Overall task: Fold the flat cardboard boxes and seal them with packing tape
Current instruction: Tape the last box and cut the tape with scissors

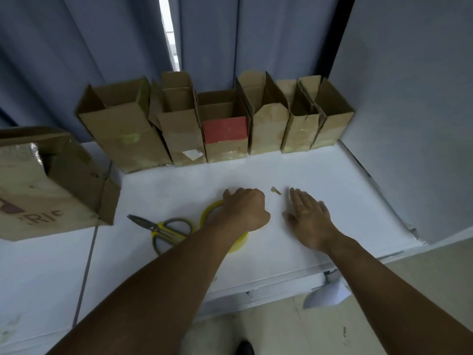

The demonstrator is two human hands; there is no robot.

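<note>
Several folded cardboard boxes (179, 129) stand upright with open tops in a row along the back of the white table (320, 175); one bears a red label (224, 129). A roll of yellowish packing tape (208, 213) lies flat on the table, mostly hidden under my left hand (244, 208), whose curled fingers grip its far rim. My right hand (307, 213) rests flat on the table to the right of the roll, fingers straight, holding nothing. A small scrap of tape (276, 191) lies between the two hands.
Yellow-handled scissors (163, 229) lie just left of the tape roll. A large cardboard box (51, 185) sits at the table's left. Blue curtains (102, 47) hang behind the boxes, and a grey wall (409, 98) bounds the right side.
</note>
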